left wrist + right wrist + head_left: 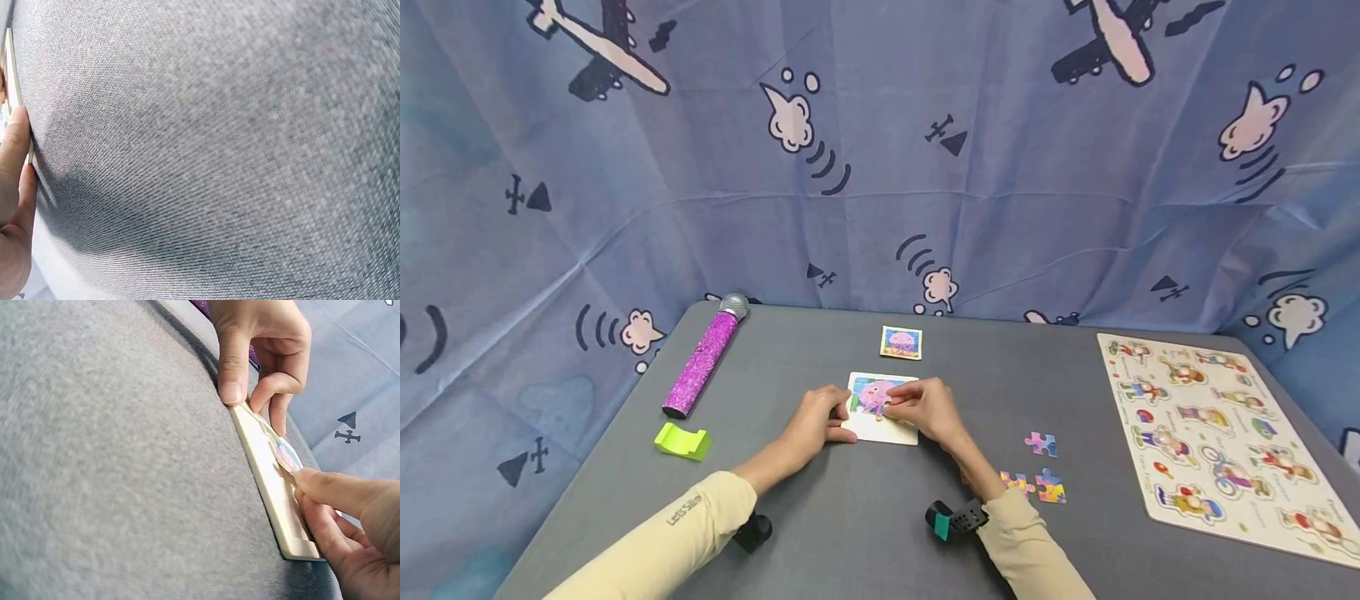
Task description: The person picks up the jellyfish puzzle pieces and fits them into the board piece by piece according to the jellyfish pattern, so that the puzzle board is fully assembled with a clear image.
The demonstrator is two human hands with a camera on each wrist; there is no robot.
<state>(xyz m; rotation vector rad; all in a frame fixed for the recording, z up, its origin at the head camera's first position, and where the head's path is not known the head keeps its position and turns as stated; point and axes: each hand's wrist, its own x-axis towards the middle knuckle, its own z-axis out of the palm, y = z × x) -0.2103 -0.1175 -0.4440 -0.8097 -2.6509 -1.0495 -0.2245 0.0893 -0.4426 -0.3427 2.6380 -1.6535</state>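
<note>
A small wooden puzzle board (pixel 886 431) lies flat on the grey table, its upper part filled with pink, blue and green picture pieces and its lower part bare. My left hand (pixel 814 423) grips the board's left side, thumb by the near corner. Over the right half, my right hand (pixel 931 412) pinches a jigsaw piece (pixel 289 464) between thumb and fingers; it sits slightly tilted at the other pieces, mostly covered in the head view. Loose jigsaw pieces (pixel 1051 487) lie right of the right forearm. Behind the board is a small picture card (pixel 901 342) with a similar pink figure.
A purple glitter microphone (pixel 703 362) lies at the table's left, with a lime-green plastic holder (pixel 683 442) in front of it. A large wooden picture board (pixel 1217 433) covers the right side. A blue patterned curtain (pixel 880 167) hangs behind the table.
</note>
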